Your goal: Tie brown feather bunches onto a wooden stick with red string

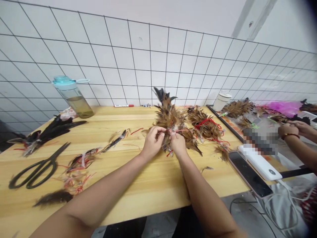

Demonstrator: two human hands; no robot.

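From my remote feed I count two hands, both pinching. The left hand (154, 142) and right hand (178, 144) hold one brown-and-black feather bunch (170, 119) between them, fingertips closed on red thread (176, 130), apparently to keep the binding taut. Just beyond the right hand lie two red-tied feather bunches (207, 127). Left of the left hand lie one pair of black scissors (32, 168), seemingly kept within reach, and one black feather bunch (47, 130). Further left stands one plastic water bottle (73, 97). Far right of the right hand are a co-worker's two hands (292, 129).
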